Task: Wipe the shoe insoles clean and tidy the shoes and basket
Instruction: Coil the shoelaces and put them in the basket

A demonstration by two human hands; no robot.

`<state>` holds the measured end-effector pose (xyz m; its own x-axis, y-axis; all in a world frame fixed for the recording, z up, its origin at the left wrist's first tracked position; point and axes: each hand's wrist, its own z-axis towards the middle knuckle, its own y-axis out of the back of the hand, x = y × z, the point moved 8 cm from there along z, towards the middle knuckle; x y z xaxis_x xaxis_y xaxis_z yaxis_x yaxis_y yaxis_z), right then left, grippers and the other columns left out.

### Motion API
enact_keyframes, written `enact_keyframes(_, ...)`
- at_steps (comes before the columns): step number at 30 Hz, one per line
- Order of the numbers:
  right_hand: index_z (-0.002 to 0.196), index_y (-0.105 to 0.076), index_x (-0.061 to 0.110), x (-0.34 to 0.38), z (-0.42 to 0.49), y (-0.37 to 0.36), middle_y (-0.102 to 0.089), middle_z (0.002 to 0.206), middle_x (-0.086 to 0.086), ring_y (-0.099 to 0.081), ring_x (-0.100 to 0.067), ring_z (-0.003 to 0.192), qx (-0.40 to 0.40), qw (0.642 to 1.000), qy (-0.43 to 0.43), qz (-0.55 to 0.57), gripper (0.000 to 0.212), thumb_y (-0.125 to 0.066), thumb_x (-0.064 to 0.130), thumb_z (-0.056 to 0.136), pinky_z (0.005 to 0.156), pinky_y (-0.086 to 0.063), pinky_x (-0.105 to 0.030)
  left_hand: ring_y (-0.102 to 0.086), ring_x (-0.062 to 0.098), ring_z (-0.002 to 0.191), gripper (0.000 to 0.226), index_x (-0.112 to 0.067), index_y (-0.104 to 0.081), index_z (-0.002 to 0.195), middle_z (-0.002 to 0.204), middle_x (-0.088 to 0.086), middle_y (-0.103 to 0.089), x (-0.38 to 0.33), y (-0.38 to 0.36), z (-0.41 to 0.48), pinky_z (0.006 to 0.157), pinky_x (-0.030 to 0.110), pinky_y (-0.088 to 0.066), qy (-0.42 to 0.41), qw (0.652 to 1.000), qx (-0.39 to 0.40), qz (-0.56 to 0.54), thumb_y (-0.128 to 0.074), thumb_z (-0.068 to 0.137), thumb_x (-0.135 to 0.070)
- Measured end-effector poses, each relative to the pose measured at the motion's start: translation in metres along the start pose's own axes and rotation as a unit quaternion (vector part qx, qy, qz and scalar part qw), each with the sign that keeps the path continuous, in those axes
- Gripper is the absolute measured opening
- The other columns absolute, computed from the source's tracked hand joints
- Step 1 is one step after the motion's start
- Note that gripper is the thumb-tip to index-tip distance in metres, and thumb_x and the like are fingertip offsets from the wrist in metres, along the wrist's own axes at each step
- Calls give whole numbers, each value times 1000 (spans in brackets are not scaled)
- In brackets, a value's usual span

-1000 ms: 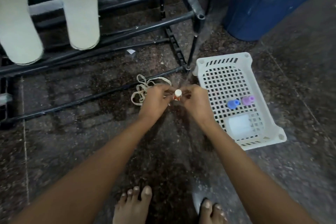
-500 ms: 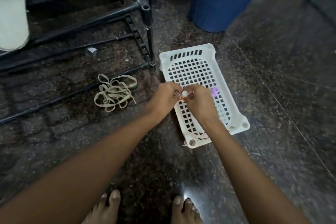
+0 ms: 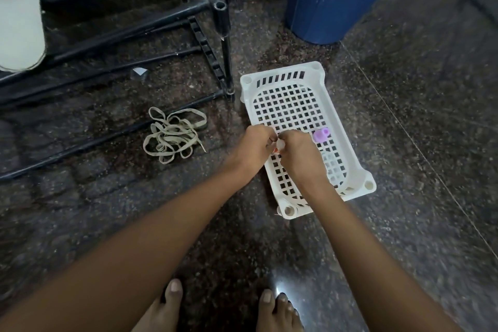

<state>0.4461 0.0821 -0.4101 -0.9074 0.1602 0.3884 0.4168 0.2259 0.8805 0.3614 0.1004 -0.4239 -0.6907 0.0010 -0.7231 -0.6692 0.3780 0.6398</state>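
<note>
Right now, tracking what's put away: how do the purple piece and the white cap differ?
The purple piece lies in the basket; the white cap is pinched between the left hand and right hand. The purple piece is all purple; the white cap has orange beneath. Both are small.

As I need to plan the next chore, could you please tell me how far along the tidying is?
Looks done: one insole lies on the rack, though whether it is wiped I cannot tell. In hand: the left hand and right hand pinch a small capped item over the basket, where a purple item lies. To do: the laces lie tangled on the floor; no shoes show.
</note>
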Motion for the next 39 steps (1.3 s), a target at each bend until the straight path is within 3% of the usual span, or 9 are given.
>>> enact_keyframes(4,104,-59,4,9,-6,14,-61,106,-14,-59,-27,87,-20,1000,-10,-16,29,-46,-10,83,66,-45,-32,-64,21,95,22,2,-67,107,105,15,-68,4,12,-5,88,26,-49,-1,999,-25,-43,-58,87,4)
enact_keyframes(8,110,-60,8,38,-10,24,-62,111,-10,-58,-26,98,-43,999,15,16,28,-51,0,85,74,-46,-34,-60,11,83,20,3,-67,104,101,15,-69,18,38,-11,71,4,-44,5,992,-68,-103,-62,84,5)
enact_keyframes(12,95,-69,10,68,0,4,-68,97,-9,-62,-25,90,-9,989,12,146,16,-59,7,82,81,-50,-38,-59,13,80,18,6,-68,97,95,18,-69,51,68,-22,70,4,-43,34,983,-127,-126,-60,81,11)
enact_keyframes(19,83,-68,6,94,29,-76,-68,89,-18,-64,-34,86,41,977,-23,207,13,-56,3,78,83,-51,-47,-58,16,89,20,6,-65,102,100,17,-67,128,103,-48,68,4,-41,131,969,-176,-111,-57,85,10)
enact_keyframes(23,89,-68,1,109,30,-90,-67,97,-21,-63,-32,95,50,984,-14,172,12,-60,3,80,86,-49,-39,-61,17,89,23,3,-66,100,100,15,-68,159,111,-60,71,11,-43,168,963,-186,-97,-50,85,11)
enact_keyframes(27,92,-69,5,117,32,-100,-68,94,-18,-64,-30,88,54,990,-10,129,14,-59,12,84,73,-49,-35,-57,9,80,26,1,-67,98,90,3,-63,169,116,-67,63,2,-41,167,965,-182,-91,-47,85,13)
enact_keyframes(33,81,-69,6,117,32,-88,-70,86,-13,-64,-23,78,26,986,-13,167,6,-67,12,80,73,-49,-31,-59,13,87,20,2,-67,99,97,11,-67,163,124,-67,72,13,-46,150,962,-194,-122,-52,87,8)
enact_keyframes(36,85,-71,5,120,27,-70,-70,84,-12,-61,-16,73,13,982,4,190,7,-67,8,80,72,-48,-28,-61,15,87,21,2,-68,99,98,12,-68,153,128,-68,70,10,-45,142,960,-201,-132,-52,86,8)
enact_keyframes(39,90,-71,3,130,20,-46,-66,80,-4,-58,-11,72,-3,974,33,222,11,-66,5,80,62,-42,-7,-59,12,83,21,1,-68,99,96,10,-67,141,132,-70,63,3,-42,133,958,-208,-147,-52,87,8)
